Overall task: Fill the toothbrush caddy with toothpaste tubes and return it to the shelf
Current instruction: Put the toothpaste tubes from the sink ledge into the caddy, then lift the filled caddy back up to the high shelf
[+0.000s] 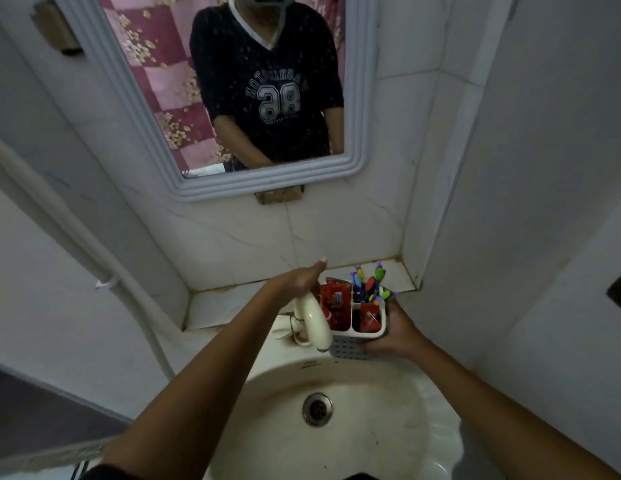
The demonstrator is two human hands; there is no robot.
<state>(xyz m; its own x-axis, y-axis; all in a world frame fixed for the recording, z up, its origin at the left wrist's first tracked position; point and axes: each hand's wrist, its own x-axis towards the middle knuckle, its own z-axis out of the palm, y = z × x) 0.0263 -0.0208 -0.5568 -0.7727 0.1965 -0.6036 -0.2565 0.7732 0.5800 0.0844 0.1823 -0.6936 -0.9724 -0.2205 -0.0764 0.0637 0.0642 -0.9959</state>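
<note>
Both forearms cross the sink (pixel 340 441), drain (pixel 317 409) dead centre. Right hand (pixel 394 336) at 3 o'clock of the tap (pixel 314 322): grip clenched round the white caddy (pixel 357 332), held over the sink's back rim, just short of the shelf (pixel 233 303). Caddy holds red toothpaste tubes (pixel 335 303) in the near compartments, coloured toothbrushes (pixel 369 284) at the back. Tube print unreadable. Left hand (pixel 297 280) at 12 o'clock above the tap, grip released, fingers flat, holding nothing, just beside the caddy's left edge. Mirror (pixel 267 188) beyond reflects a dark shirt, mirrored "86".
</note>
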